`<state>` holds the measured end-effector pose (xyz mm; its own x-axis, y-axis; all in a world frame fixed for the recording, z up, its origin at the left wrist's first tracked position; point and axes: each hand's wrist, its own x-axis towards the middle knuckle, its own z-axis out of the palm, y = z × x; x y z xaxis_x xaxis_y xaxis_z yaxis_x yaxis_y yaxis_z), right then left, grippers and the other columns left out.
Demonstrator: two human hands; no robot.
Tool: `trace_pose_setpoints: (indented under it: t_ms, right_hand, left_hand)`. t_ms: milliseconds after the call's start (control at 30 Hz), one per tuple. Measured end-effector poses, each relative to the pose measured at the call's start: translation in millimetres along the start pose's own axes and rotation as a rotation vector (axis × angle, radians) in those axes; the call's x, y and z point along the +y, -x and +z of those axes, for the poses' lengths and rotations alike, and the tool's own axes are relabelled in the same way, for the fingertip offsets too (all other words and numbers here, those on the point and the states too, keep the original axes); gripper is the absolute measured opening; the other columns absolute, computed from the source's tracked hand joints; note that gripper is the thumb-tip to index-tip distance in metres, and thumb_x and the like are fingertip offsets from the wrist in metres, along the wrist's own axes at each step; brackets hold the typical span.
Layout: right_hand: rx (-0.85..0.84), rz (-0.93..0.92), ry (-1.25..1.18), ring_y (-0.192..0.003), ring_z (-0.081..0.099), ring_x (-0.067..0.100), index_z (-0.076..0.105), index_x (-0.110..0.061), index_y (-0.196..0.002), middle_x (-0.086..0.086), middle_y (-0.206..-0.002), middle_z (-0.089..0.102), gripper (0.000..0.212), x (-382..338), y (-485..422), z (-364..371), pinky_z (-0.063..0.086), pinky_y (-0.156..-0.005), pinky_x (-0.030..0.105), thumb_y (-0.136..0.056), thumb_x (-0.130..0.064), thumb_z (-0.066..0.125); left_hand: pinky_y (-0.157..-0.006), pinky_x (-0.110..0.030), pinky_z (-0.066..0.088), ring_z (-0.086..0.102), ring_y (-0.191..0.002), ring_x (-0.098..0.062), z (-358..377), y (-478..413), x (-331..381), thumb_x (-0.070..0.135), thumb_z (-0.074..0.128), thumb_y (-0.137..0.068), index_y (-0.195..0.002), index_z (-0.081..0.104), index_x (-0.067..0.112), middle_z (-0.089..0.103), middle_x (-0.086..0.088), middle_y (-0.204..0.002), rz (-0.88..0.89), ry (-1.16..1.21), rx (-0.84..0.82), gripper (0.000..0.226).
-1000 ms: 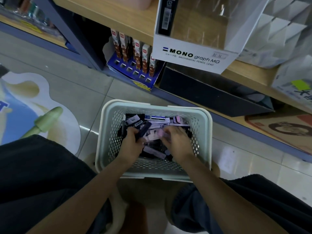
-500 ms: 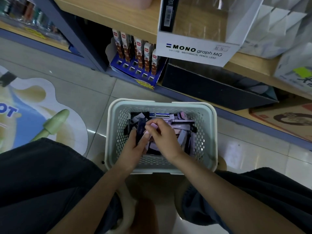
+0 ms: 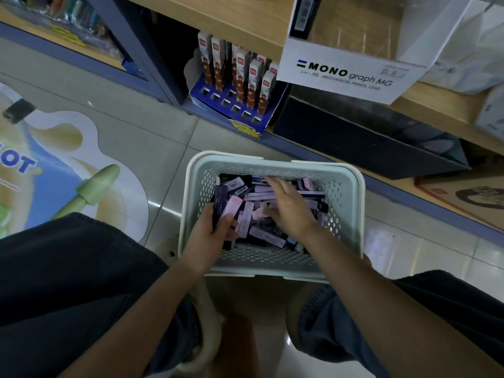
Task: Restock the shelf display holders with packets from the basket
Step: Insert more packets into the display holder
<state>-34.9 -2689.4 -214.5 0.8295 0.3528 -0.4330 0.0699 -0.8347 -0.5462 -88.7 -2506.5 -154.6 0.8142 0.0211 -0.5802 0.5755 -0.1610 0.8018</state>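
**Gathering step — nothing lifted out yet**

Left hand (image 3: 215, 227) grips a small stack of packets (image 3: 227, 207) inside the basket (image 3: 272, 157). Right hand (image 3: 291, 205) lies flat, fingers spread on the loose pile, holding nothing. Next I'd pinch another, then lift to the MONO holder (image 3: 343, 75) above — the shelf edge overhangs my path, with the blue slotted display (image 3: 208, 98) to its left.

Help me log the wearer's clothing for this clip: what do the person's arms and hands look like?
The left forearm and right forearm are bare to the frame's edge, with no sleeves showing. The left hand and right hand wear no gloves, and neither wrist carries a watch or band.
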Motion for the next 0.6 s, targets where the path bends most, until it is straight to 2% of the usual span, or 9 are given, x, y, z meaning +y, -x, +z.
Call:
trace_pose_setpoints:
  t_ms: [67, 167, 300, 433, 533, 600]
  right_hand:
    - [0.034, 0.002, 0.072, -0.136, 0.029, 0.024, 0.026, -0.011, -0.147, 0.007, -0.148, 0.032, 0.072, 1.8, -1.8, 4.0, 0.022, -0.11, 0.032, -0.088, -0.022, 0.065]
    - [0.036, 0.035, 0.162, -0.13, 0.03, 0.024, 0.03, -0.012, -0.144, 0.006, -0.141, 0.037, 0.07, 1.7, -8.0, 3.9, 0.024, -0.104, 0.031, -0.087, -0.031, 0.065]
    - [0.041, 0.044, 0.233, -0.125, 0.032, 0.024, 0.035, -0.012, -0.14, 0.006, -0.133, 0.039, 0.066, -1.7, -10.6, 3.5, 0.025, -0.1, 0.031, -0.087, -0.038, 0.063]
    - [0.046, 0.062, 0.196, -0.121, 0.035, 0.026, 0.038, -0.007, -0.135, 0.01, -0.129, 0.04, 0.06, -2.8, -5.0, 9.5, 0.026, -0.1, 0.028, -0.089, -0.036, 0.061]
    - [0.044, 0.067, 0.272, -0.116, 0.038, 0.027, 0.039, -0.006, -0.133, 0.01, -0.127, 0.041, 0.055, -4.2, -3.3, 11.9, 0.028, -0.1, 0.03, -0.09, -0.036, 0.058]
    - [0.015, 0.071, 0.35, -0.116, 0.038, 0.028, 0.036, -0.006, -0.134, 0.011, -0.128, 0.041, 0.052, -4.8, -6.5, 10.6, 0.027, -0.099, 0.031, -0.092, -0.028, 0.058]
  left_hand:
    - [-0.064, -0.015, 0.052, 0.061, -0.065, -0.005, -2.3, -0.5, -0.1, 0.011, 0.043, -0.098, -0.099, 0.047, 0.02, 0.061, -0.004, -0.085, 0.003, 0.026, 0.02, 0.01]
    - [-0.065, -0.016, 0.052, 0.059, -0.068, -0.011, -4.3, -2.0, -0.3, 0.012, 0.043, -0.098, -0.094, 0.046, 0.024, 0.059, -0.002, -0.084, -0.004, 0.026, 0.056, 0.013]
    - [-0.062, -0.012, 0.049, 0.058, -0.065, -0.007, -3.8, -3.2, 1.7, 0.014, 0.042, -0.098, -0.098, 0.046, 0.021, 0.059, 0.001, -0.083, -0.022, -0.001, 0.094, 0.008]
    - [-0.054, -0.004, 0.042, 0.053, -0.066, -0.008, -0.6, -1.8, 6.5, 0.013, 0.04, -0.099, -0.101, 0.044, 0.01, 0.055, 0.001, -0.08, -0.064, -0.005, 0.121, 0.006]
    - [-0.05, -0.003, 0.038, 0.048, -0.064, -0.007, -0.9, 1.7, 10.0, 0.012, 0.042, -0.098, -0.089, 0.044, 0.015, 0.05, 0.001, -0.074, -0.072, -0.008, 0.11, 0.01]
    - [-0.05, -0.004, 0.038, 0.047, -0.059, -0.002, -2.1, 4.1, 11.9, 0.012, 0.047, -0.096, -0.085, 0.043, 0.018, 0.047, 0.001, -0.071, -0.052, -0.018, 0.087, 0.014]
